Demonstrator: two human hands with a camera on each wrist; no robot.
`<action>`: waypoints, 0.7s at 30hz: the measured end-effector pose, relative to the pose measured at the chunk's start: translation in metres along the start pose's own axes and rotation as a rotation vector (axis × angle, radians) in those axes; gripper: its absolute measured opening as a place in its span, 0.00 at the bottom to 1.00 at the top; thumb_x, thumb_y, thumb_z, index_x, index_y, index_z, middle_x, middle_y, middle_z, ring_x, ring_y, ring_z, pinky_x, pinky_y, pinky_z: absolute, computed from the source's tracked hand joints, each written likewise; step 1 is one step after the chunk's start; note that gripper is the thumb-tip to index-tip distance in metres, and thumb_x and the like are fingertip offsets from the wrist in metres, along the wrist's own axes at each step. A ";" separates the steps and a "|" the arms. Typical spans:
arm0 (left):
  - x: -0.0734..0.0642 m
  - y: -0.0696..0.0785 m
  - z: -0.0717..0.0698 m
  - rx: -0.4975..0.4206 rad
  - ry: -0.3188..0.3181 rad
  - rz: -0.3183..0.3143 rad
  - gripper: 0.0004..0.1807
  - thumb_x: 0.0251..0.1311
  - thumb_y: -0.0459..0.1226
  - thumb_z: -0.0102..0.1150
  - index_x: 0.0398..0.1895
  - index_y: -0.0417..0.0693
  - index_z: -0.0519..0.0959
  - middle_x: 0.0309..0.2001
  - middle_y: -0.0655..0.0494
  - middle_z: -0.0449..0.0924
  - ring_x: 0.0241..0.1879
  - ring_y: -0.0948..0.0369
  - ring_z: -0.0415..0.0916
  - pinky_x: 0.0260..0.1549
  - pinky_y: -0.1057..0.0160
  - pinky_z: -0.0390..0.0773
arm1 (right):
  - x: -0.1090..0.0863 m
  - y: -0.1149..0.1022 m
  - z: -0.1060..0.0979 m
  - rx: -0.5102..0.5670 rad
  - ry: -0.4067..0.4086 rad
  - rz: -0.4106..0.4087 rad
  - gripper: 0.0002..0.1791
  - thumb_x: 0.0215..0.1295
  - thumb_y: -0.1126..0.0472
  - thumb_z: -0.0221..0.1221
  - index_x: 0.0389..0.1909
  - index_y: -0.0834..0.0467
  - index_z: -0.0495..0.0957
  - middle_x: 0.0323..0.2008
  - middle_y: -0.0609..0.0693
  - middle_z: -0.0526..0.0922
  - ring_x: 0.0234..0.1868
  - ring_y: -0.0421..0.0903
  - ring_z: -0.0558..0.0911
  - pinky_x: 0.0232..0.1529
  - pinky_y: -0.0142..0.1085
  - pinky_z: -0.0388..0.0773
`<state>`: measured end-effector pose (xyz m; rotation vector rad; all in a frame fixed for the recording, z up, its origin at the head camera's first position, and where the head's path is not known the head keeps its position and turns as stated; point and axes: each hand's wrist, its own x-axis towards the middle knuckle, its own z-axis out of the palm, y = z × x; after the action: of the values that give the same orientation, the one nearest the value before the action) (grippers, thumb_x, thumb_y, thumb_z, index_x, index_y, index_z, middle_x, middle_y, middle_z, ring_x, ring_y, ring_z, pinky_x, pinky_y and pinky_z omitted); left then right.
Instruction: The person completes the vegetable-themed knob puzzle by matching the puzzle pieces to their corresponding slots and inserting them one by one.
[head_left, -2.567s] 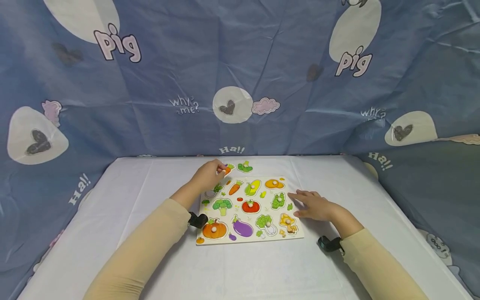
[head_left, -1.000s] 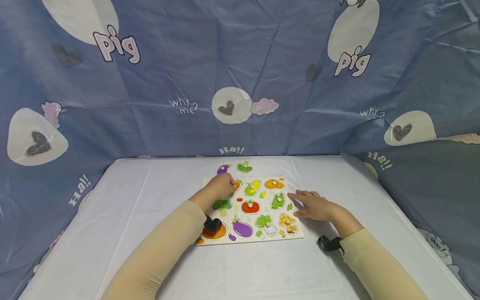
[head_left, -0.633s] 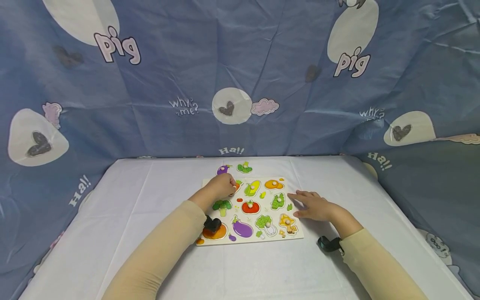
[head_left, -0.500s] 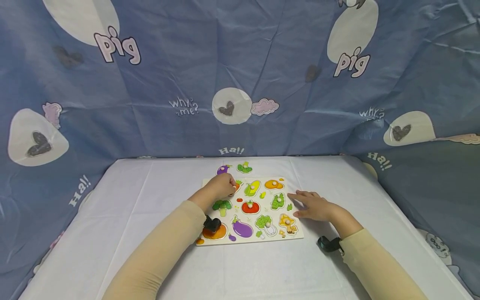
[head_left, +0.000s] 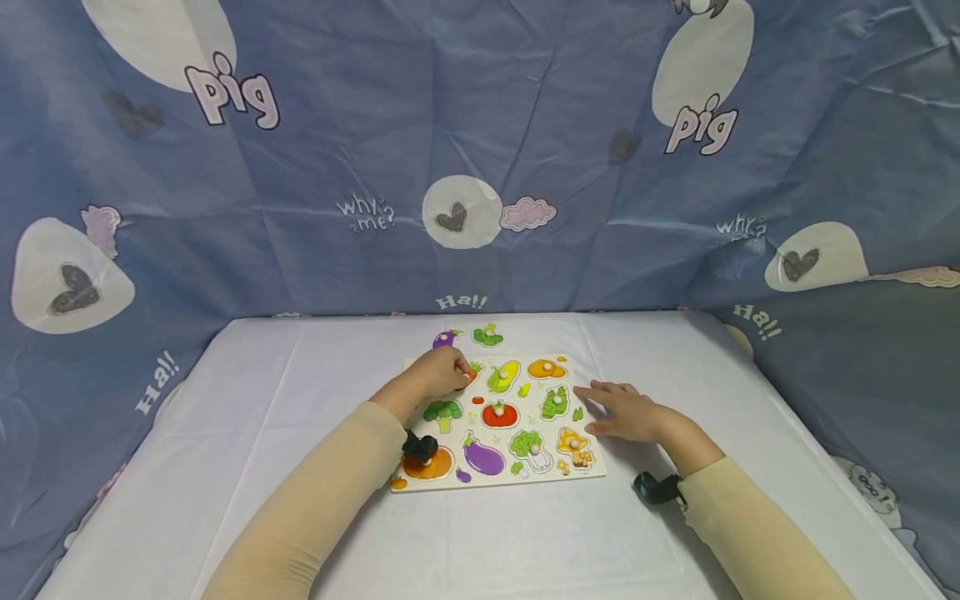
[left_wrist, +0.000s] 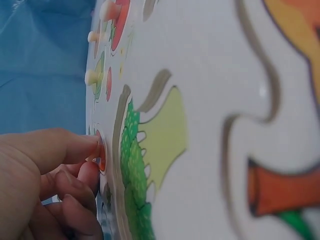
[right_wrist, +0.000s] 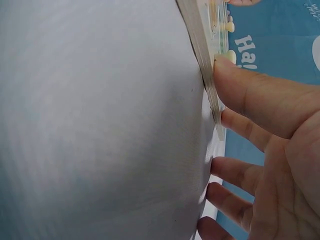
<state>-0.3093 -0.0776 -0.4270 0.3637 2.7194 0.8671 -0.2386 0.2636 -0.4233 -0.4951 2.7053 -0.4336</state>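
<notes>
A white wooden puzzle board (head_left: 530, 422) with vegetable pictures lies on the table. My left hand (head_left: 431, 375) is over its upper left part, thumb and finger pinching the knob of a carrot puzzle piece (head_left: 472, 377); the left wrist view shows the orange carrot piece (left_wrist: 102, 153) beside the fingertips. The carrot lies at its recess, partly hidden by the hand. At the board's right edge my right hand (head_left: 628, 412) rests with spread fingers. In the right wrist view, its thumb (right_wrist: 240, 90) touches the board edge (right_wrist: 202, 60) and the other fingers reach the cloth.
Beyond the board lie a loose eggplant piece (head_left: 445, 337) and a loose broccoli piece (head_left: 488, 336). The broccoli recess (head_left: 443, 414) and eggplant recess (head_left: 483, 457) show no knobs. Knobbed tomato (head_left: 499, 414), corn (head_left: 503, 377) and mushroom (head_left: 574, 446) pieces sit in the board.
My left hand has brought the carrot piece from beyond the board down onto its upper left part, uncovering the loose eggplant piece. Lately it has barely moved. The right hand has stayed put.
</notes>
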 end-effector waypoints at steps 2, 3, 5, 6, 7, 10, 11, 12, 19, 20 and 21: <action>0.001 -0.001 0.000 -0.008 0.000 0.003 0.03 0.64 0.35 0.63 0.36 0.46 0.80 0.32 0.55 0.78 0.35 0.58 0.72 0.43 0.58 0.73 | 0.000 0.000 0.000 0.001 0.000 -0.003 0.40 0.68 0.42 0.60 0.77 0.51 0.60 0.76 0.65 0.54 0.73 0.71 0.53 0.64 0.71 0.51; 0.001 -0.002 0.001 -0.014 -0.001 0.005 0.03 0.64 0.35 0.63 0.36 0.46 0.80 0.32 0.55 0.77 0.35 0.58 0.72 0.43 0.59 0.73 | -0.001 0.000 0.000 0.002 0.001 -0.005 0.40 0.68 0.42 0.60 0.77 0.51 0.60 0.76 0.65 0.54 0.73 0.71 0.53 0.64 0.71 0.51; 0.001 -0.003 0.000 -0.021 -0.006 0.013 0.03 0.64 0.36 0.64 0.37 0.46 0.80 0.31 0.55 0.77 0.34 0.59 0.72 0.43 0.59 0.73 | -0.001 0.000 -0.001 0.002 0.001 -0.007 0.40 0.68 0.42 0.60 0.77 0.51 0.60 0.76 0.65 0.54 0.73 0.71 0.53 0.64 0.71 0.51; 0.002 -0.004 0.000 -0.023 -0.010 0.018 0.03 0.65 0.36 0.64 0.38 0.46 0.81 0.31 0.55 0.77 0.34 0.59 0.72 0.42 0.59 0.73 | -0.001 0.000 -0.001 0.001 0.000 -0.007 0.40 0.68 0.42 0.60 0.77 0.51 0.60 0.76 0.65 0.54 0.73 0.71 0.53 0.64 0.71 0.51; 0.002 -0.005 0.000 -0.030 -0.015 0.019 0.03 0.65 0.36 0.64 0.38 0.46 0.81 0.31 0.56 0.77 0.34 0.59 0.72 0.42 0.59 0.73 | -0.001 0.000 -0.001 0.002 0.000 -0.005 0.40 0.68 0.42 0.60 0.77 0.51 0.60 0.76 0.65 0.54 0.73 0.71 0.53 0.64 0.71 0.51; 0.002 -0.008 -0.002 -0.041 -0.027 0.025 0.04 0.64 0.36 0.65 0.40 0.47 0.82 0.33 0.56 0.78 0.34 0.60 0.73 0.42 0.59 0.74 | 0.000 -0.001 -0.001 -0.001 0.001 0.000 0.40 0.68 0.42 0.61 0.77 0.51 0.60 0.76 0.65 0.54 0.73 0.71 0.53 0.64 0.71 0.51; 0.002 -0.009 -0.002 -0.049 -0.032 0.023 0.04 0.64 0.36 0.65 0.40 0.47 0.82 0.33 0.56 0.78 0.34 0.60 0.73 0.42 0.59 0.74 | 0.000 -0.001 -0.001 0.000 0.001 0.003 0.41 0.67 0.42 0.61 0.77 0.51 0.61 0.76 0.65 0.54 0.73 0.71 0.53 0.64 0.71 0.51; 0.002 -0.009 -0.003 -0.055 -0.036 0.021 0.05 0.64 0.36 0.66 0.40 0.47 0.82 0.33 0.56 0.78 0.34 0.60 0.73 0.42 0.59 0.74 | 0.000 -0.001 -0.001 0.001 0.001 0.005 0.41 0.67 0.42 0.61 0.77 0.51 0.61 0.76 0.65 0.54 0.73 0.71 0.53 0.64 0.72 0.51; -0.001 -0.014 -0.008 -0.112 -0.072 0.048 0.06 0.64 0.37 0.66 0.42 0.48 0.81 0.37 0.55 0.78 0.36 0.59 0.73 0.41 0.61 0.74 | 0.001 -0.001 0.001 0.000 0.001 0.014 0.41 0.66 0.41 0.61 0.77 0.50 0.61 0.76 0.64 0.55 0.73 0.71 0.54 0.64 0.71 0.52; -0.001 -0.014 -0.009 -0.123 -0.073 0.055 0.06 0.65 0.37 0.65 0.43 0.48 0.81 0.37 0.55 0.78 0.37 0.59 0.73 0.42 0.60 0.75 | 0.001 -0.001 0.001 0.000 0.002 0.015 0.41 0.66 0.41 0.62 0.76 0.50 0.61 0.76 0.64 0.55 0.72 0.71 0.54 0.64 0.71 0.52; -0.001 -0.015 -0.010 -0.135 -0.072 0.061 0.06 0.65 0.37 0.65 0.43 0.48 0.81 0.37 0.55 0.78 0.37 0.59 0.73 0.42 0.60 0.75 | 0.001 -0.001 0.001 -0.002 0.003 0.018 0.41 0.66 0.41 0.62 0.76 0.50 0.61 0.75 0.64 0.55 0.72 0.71 0.54 0.64 0.71 0.52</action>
<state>-0.3138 -0.0948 -0.4275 0.4426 2.5798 1.0267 -0.2386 0.2625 -0.4242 -0.4712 2.7117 -0.4269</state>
